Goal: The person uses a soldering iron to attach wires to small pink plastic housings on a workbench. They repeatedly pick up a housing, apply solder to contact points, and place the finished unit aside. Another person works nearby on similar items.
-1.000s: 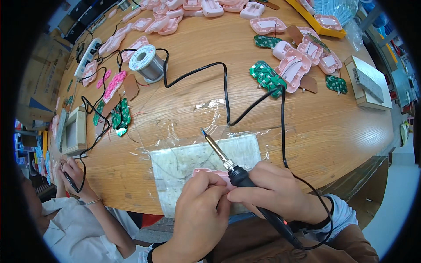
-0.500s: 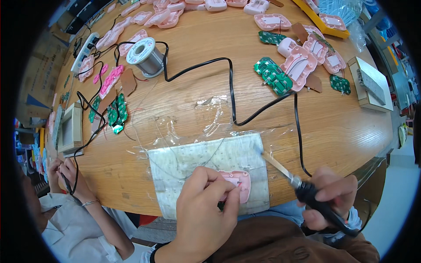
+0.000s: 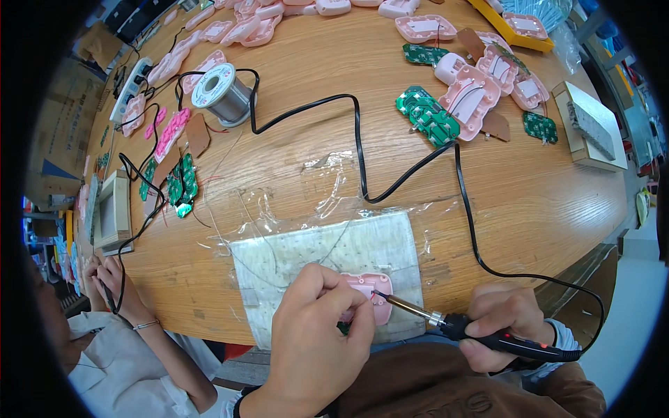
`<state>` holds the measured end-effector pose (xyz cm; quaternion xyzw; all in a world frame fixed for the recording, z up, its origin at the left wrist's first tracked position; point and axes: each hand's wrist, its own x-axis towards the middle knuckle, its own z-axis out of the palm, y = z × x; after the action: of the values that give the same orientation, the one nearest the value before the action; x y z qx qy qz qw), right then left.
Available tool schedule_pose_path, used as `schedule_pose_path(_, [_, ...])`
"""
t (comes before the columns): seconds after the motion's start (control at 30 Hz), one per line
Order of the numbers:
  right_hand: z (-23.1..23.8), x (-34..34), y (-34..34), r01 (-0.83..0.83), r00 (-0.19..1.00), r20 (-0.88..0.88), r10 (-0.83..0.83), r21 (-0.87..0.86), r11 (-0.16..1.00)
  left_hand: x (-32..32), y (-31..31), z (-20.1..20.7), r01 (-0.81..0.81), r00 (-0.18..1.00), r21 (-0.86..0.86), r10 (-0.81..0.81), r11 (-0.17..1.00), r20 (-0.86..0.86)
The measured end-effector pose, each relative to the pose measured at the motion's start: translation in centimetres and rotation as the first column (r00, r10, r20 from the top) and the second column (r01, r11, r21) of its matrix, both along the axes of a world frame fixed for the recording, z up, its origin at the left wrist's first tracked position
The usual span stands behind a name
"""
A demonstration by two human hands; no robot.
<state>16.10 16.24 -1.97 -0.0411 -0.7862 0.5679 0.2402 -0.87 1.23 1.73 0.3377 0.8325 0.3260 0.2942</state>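
Observation:
On a pale, stained cloth pad (image 3: 261, 306), a pink plastic shell (image 3: 383, 313) lies under my left hand (image 3: 317, 334), which hides part of it. The thumb and fingers are pinched together over the shell, and a thin red wire (image 3: 374, 295) shows at their tips. A bit of green circuit board (image 3: 343, 327) peeks out below the fingers. My right hand (image 3: 505, 324) grips the black handle of a soldering iron (image 3: 456, 326). Its tip points left and reaches the shell beside the wire; whether it touches the wire is too small to tell.
A solder spool (image 3: 233, 101) stands at the back left, and a black cord (image 3: 359, 139) snakes across the wooden table (image 3: 300, 146). Green boards (image 3: 428, 118) and pink shells (image 3: 472, 104) lie far right. Wooden blocks (image 3: 592, 132) sit at both sides. A co-worker's hands (image 3: 111, 279) are at left.
The soldering iron has swung down and left, from above the pad's right edge to the shell at my left fingertips. My left hand keeps its pinch.

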Motion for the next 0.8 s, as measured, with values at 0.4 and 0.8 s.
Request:
schedule_pose_path(0.4, [-0.3, -0.2, 0.3, -0.087, 0.996, -0.025, 0.091, 0.124, 0.989, -0.5, -0.1, -0.2, 0.035, 0.999, -0.005, -0.035, 0.999, -0.007])
schedule_pose_path(0.8, [0.5, 0.7, 0.9, -0.025, 0.999, -0.039, 0.026, 0.049, 0.999, -0.6, -0.2, -0.4, 0.047, 0.999, 0.005, -0.047, 0.999, 0.007])
